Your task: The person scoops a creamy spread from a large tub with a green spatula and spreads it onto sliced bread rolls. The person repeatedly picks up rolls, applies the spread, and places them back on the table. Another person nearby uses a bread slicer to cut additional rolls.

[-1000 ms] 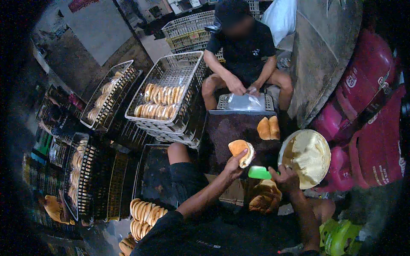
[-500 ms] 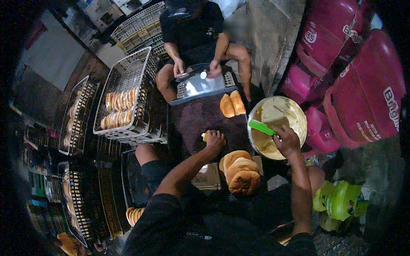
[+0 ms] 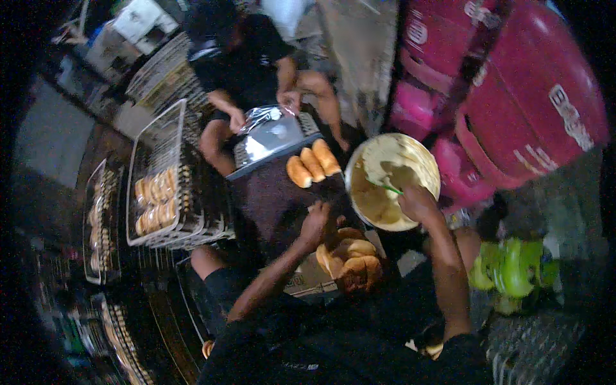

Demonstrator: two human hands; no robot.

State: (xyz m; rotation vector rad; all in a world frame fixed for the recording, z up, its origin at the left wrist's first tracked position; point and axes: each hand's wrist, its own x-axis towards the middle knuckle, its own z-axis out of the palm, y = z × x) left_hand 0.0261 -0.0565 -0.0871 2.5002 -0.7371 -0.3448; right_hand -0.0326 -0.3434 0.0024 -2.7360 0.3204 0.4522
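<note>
My right hand grips a green spatula, its blade dipped toward the pale yellow cream inside a round white bucket. My left hand hovers over the dark board, close to the far side of a pile of round flat breads. Motion blurs its fingers, so their hold is unclear. Three folded golden breads lie side by side at the board's far right, apart from my left hand.
Opposite me, a seated person's hands handle clear plastic film over a grey tray. White crates with wrapped breads stand at left. Large pink gas cylinders are at right, smaller green ones nearer.
A third folded bread now lies beside the two. My left hand has come nearer the bread pile, and the spatula has gone lower into the bucket. The whole view has shifted.
</note>
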